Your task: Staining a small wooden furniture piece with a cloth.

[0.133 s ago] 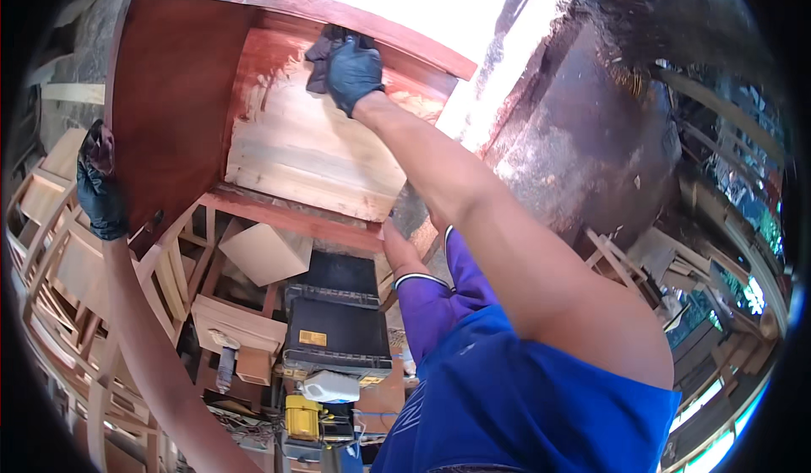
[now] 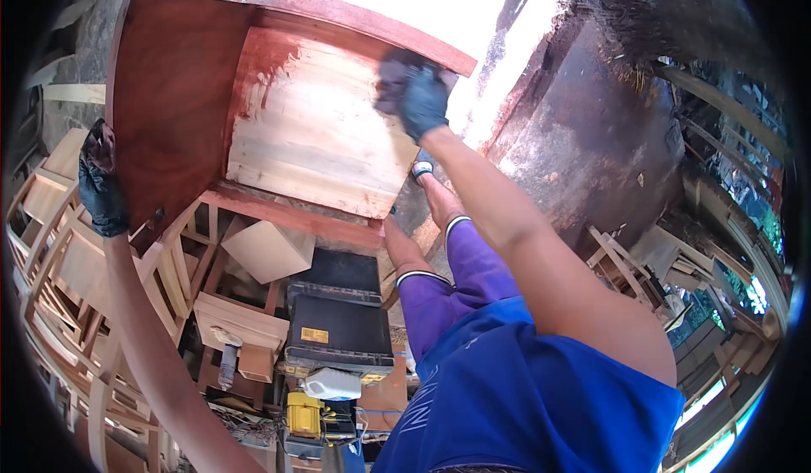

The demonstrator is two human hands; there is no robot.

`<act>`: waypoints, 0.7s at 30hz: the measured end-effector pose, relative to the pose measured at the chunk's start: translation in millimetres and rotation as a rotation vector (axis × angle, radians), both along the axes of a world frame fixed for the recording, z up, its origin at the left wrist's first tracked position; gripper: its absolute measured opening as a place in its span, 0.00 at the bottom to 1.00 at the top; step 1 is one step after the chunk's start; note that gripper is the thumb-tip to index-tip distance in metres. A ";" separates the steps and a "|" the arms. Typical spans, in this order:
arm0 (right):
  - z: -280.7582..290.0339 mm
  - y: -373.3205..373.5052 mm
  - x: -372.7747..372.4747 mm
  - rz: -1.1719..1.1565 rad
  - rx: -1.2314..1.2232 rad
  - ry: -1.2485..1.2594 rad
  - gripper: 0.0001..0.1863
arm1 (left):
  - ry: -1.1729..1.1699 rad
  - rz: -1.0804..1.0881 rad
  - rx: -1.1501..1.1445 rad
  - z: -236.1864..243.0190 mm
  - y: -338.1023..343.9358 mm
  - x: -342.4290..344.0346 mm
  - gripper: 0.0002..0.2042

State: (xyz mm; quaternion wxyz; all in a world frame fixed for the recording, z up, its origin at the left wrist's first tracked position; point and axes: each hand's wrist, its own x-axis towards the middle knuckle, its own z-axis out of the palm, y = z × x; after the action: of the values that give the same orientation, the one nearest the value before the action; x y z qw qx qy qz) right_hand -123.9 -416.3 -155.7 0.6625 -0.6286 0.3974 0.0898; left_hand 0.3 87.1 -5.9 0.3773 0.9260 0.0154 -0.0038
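A wooden cabinet-like piece with reddish-brown stained sides [image 2: 173, 93] lies open before me. Its inner board [image 2: 308, 127] is mostly pale bare wood, with uneven red stain along the upper and left edges. My right hand [image 2: 425, 101], in a dark glove, presses a dark rag [image 2: 393, 80] near the board's upper right end; both are blurred by motion. At the far left, my left hand [image 2: 103, 190], also gloved, grips the outer edge of the stained side panel. Dark, glossy smears show on its fingers, whose tips are partly hidden.
Below the cabinet stand black cases [image 2: 338, 329], a white jug [image 2: 331, 384] and a yellow case [image 2: 302, 414]. Unfinished wooden frames [image 2: 76, 253] crowd the left. A pale board [image 2: 266, 252] lies near the cabinet's lower rail. Stacked wood [image 2: 667, 258] is at the right.
My right hand has swept the rag rightward along the upper part of the inner board, from its middle to its right end. The left hand stays at the panel's edge.
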 end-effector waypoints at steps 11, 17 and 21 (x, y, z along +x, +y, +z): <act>-26.1 30.6 -0.4 0.053 0.118 -0.213 0.17 | -0.027 -0.014 0.233 5.2 11.6 2.0 0.24; -31.8 51.4 9.7 0.194 0.544 -0.169 0.08 | -0.110 -0.073 0.258 -1.2 15.4 4.0 0.25; -31.9 -51.7 -56.6 1.112 -1.241 -0.813 0.10 | -0.047 -0.089 0.121 -1.3 -14.6 11.2 0.24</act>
State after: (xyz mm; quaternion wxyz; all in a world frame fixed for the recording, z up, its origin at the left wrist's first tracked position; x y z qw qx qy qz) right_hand -180.5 -468.1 -187.6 0.1575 -0.9541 -0.2471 -0.0614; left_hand 11.5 72.5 -7.3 0.3206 0.9466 -0.0343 0.0019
